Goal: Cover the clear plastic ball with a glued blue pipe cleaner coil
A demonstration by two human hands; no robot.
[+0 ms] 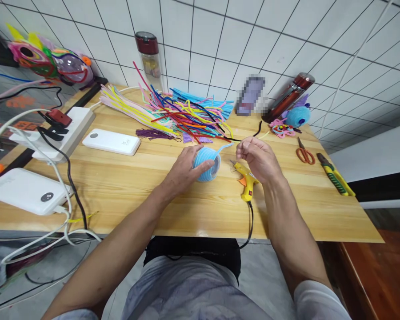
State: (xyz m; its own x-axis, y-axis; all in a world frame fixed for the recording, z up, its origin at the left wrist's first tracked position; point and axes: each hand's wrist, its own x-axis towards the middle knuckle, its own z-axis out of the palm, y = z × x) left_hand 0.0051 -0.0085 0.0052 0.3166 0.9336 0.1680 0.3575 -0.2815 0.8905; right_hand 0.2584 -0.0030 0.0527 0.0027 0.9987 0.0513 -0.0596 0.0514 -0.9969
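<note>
My left hand (184,170) is wrapped round a light-blue coil of wound pipe cleaner (207,162), holding it just above the wooden table (126,186). A loose blue end (225,147) runs from the coil toward my right hand (257,156), whose fingertips pinch it. A yellow glue gun (246,183) lies on the table right under my right hand, its black cord hanging over the front edge.
A heap of coloured pipe cleaners (180,113) lies behind the coil. Orange scissors (305,153) and yellow-handled pliers (336,178) are at the right. Two white power banks (111,141), (26,191), a power strip (71,131) with cables, two bottles (150,58), (288,95) stand around.
</note>
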